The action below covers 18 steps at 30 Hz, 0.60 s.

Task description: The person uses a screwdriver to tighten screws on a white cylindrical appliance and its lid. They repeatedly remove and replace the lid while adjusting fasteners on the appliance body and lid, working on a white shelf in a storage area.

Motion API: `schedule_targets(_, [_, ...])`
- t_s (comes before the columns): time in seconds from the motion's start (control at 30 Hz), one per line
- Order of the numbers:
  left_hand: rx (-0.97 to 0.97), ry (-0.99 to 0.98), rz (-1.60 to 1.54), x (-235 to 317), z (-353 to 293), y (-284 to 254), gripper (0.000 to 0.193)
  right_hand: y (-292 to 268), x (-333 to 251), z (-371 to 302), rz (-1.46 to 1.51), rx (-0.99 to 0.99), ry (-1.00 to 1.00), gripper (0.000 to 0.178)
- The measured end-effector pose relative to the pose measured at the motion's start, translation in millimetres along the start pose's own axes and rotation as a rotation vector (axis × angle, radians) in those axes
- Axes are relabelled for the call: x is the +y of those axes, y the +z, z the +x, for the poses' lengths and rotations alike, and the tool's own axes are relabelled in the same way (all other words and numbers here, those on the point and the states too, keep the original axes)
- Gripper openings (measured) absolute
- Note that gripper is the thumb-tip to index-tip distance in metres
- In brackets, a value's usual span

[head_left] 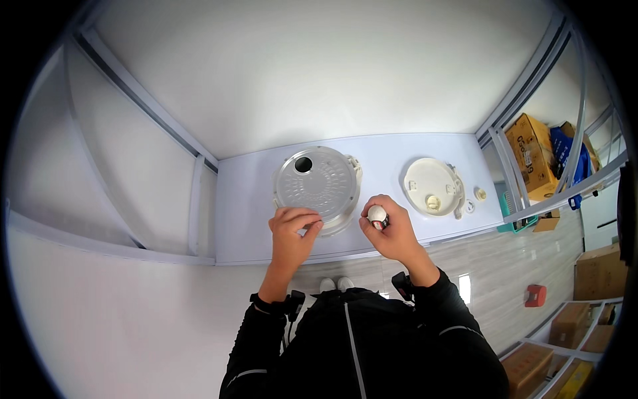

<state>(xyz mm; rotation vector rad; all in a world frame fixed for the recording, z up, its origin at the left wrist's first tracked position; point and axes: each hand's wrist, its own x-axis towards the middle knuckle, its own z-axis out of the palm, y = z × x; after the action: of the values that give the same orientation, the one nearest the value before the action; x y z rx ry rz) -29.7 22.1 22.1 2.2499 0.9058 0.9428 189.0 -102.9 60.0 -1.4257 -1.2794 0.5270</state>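
Observation:
A round silver metal plate, dimpled and with a dark round hole, tops a pale circular housing at the table's left-middle. My left hand is at its near rim, thumb and forefinger tips close together in a pinch. Whatever lies between them is too small to make out. My right hand is closed around a short cylindrical object with a rounded white end and some red and dark parts. It is held between the metal plate and a shallow white round plastic cover.
On the white table, a small cream-coloured part and a thin pale ring lie right of the cover. Grey frame posts stand at both sides. Rightward are a cardboard box, a teal basket and a red object on the floor.

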Motion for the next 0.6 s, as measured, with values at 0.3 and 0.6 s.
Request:
schedule_targets(0.3, [0.046, 0.022, -0.033, -0.8, -3.1, 6.2, 0.013, -14.6, -6.2, -0.3, 0.072, 0.04, -0.146, 0.034])
schedule_targets(0.6, [0.093, 0.06, -0.063, -8.9, -8.1, 10.7, 0.012, -10.0, -18.3, 17.4, 0.329, 0.029, -0.315, 0.065])
